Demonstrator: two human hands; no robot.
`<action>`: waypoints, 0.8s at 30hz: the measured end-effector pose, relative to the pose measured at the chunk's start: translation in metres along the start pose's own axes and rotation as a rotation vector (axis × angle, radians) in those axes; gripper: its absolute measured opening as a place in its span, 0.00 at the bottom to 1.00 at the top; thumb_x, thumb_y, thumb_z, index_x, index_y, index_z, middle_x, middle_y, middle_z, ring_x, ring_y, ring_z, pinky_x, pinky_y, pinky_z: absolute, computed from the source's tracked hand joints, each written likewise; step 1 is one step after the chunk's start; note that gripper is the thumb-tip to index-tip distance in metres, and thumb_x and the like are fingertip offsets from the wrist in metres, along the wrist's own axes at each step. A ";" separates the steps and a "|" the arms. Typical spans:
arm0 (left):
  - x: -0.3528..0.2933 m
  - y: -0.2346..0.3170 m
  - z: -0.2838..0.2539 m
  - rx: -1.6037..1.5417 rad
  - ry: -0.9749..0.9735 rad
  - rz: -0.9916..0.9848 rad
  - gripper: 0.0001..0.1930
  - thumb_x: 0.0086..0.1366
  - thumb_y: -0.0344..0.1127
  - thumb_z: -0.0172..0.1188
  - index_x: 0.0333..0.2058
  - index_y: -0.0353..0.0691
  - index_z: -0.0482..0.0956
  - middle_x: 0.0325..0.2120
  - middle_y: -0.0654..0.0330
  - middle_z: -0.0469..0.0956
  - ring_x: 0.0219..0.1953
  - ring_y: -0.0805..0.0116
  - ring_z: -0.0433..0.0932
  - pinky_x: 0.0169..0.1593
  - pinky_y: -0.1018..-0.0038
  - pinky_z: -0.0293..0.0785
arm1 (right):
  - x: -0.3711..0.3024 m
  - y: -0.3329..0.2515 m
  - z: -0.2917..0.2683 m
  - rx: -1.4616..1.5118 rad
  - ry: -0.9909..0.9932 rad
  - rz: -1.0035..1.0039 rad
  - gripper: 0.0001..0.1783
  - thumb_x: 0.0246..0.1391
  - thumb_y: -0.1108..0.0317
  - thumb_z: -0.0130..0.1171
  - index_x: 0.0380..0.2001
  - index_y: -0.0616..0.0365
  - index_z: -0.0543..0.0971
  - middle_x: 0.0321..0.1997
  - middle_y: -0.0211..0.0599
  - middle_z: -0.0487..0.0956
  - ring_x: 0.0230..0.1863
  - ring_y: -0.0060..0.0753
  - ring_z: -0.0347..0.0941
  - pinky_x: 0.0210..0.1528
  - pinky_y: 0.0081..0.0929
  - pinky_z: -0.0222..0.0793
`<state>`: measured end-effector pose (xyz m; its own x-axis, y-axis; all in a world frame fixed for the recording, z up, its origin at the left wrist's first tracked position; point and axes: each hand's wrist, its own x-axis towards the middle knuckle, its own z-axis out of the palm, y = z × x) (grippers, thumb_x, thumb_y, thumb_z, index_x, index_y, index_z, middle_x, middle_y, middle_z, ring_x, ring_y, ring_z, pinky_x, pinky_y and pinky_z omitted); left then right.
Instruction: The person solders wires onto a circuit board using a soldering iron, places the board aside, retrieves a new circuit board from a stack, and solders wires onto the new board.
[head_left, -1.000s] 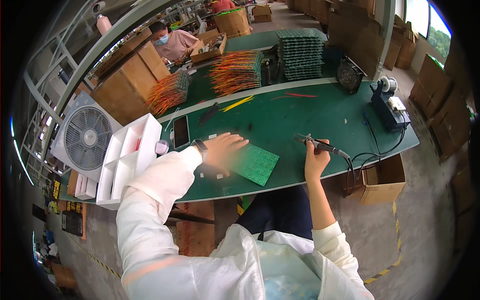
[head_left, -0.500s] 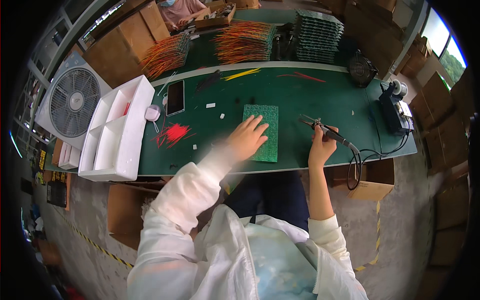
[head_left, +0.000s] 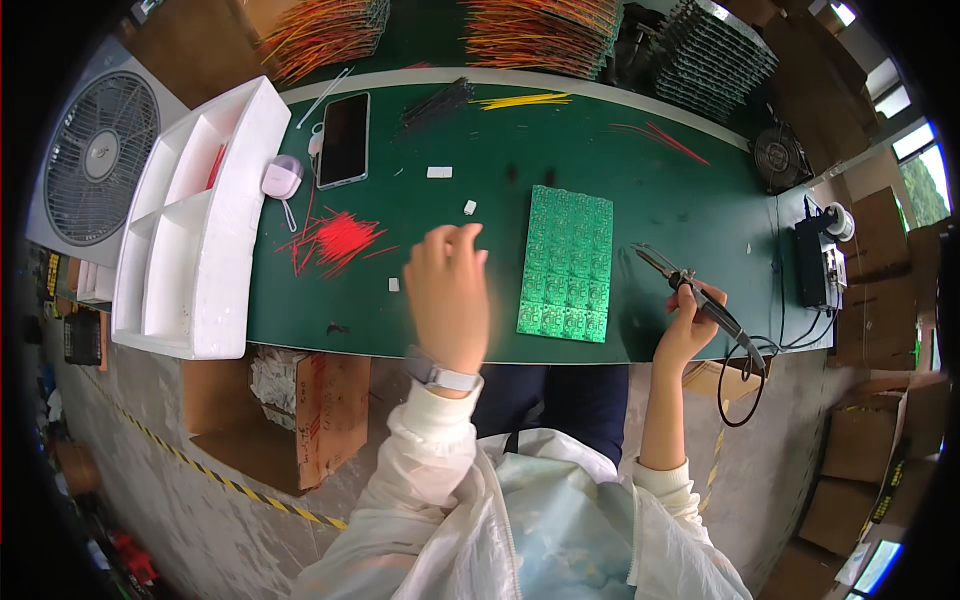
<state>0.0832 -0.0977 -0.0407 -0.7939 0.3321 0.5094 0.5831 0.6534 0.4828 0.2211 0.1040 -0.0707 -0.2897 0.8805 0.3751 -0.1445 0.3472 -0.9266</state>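
Observation:
My right hand [head_left: 686, 322] grips a soldering iron [head_left: 722, 318] by its handle. Its metal tip points up and left, toward the far side of the bench, over the bare green top. Left of it lies a green circuit board panel [head_left: 566, 270], flat and touched by neither hand. My left hand [head_left: 448, 295], slightly blurred, hovers over the bench between that panel and a loose pile of short red wires [head_left: 345, 240]. Its fingers are loosely bent and a little apart, with nothing visible in them. Just beyond its fingertips sits a small white block [head_left: 470, 207].
A white foam tray [head_left: 262, 170] with compartments stands at left beside a fan [head_left: 100, 150]. Near it lie a phone [head_left: 344, 140] and a pink case [head_left: 282, 178]. Black wires [head_left: 437, 103] and yellow wires [head_left: 522, 101] lie farther back. The soldering station [head_left: 818, 262] stands right.
My left hand has lifted off the circuit board panel and moved left. My right hand still holds the soldering iron. The head view has shifted, bringing the bench closer.

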 end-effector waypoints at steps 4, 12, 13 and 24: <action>0.029 -0.077 -0.032 0.293 -0.190 0.115 0.04 0.52 0.27 0.57 0.28 0.39 0.72 0.26 0.60 0.70 0.32 0.60 0.69 0.35 0.66 0.62 | 0.001 0.000 -0.001 -0.038 -0.022 -0.021 0.07 0.50 0.75 0.53 0.32 0.62 0.68 0.24 0.34 0.72 0.20 0.20 0.67 0.22 0.15 0.62; 0.043 -0.097 -0.032 0.355 -0.428 0.266 0.04 0.54 0.25 0.54 0.26 0.39 0.67 0.26 0.61 0.68 0.29 0.61 0.68 0.34 0.68 0.61 | 0.004 0.003 -0.001 -0.144 -0.004 -0.041 0.07 0.49 0.72 0.51 0.31 0.62 0.67 0.21 0.36 0.73 0.18 0.21 0.66 0.21 0.15 0.59; 0.043 -0.096 -0.031 0.374 -0.387 0.336 0.04 0.55 0.25 0.52 0.27 0.39 0.67 0.26 0.60 0.67 0.28 0.62 0.67 0.34 0.69 0.61 | 0.004 0.004 -0.001 -0.149 -0.003 -0.034 0.07 0.49 0.72 0.51 0.31 0.62 0.67 0.21 0.36 0.73 0.18 0.21 0.66 0.21 0.15 0.59; -0.010 0.038 -0.025 -0.874 -0.650 1.157 0.07 0.54 0.33 0.53 0.31 0.40 0.66 0.25 0.66 0.65 0.29 0.75 0.67 0.34 0.78 0.64 | 0.005 0.005 -0.002 -0.103 -0.026 -0.062 0.07 0.49 0.72 0.51 0.31 0.62 0.66 0.22 0.38 0.72 0.18 0.22 0.65 0.21 0.16 0.59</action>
<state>0.1174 -0.0930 -0.0091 0.3276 0.7224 0.6089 0.6318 -0.6467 0.4274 0.2205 0.1110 -0.0734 -0.3074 0.8483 0.4311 -0.0656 0.4330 -0.8990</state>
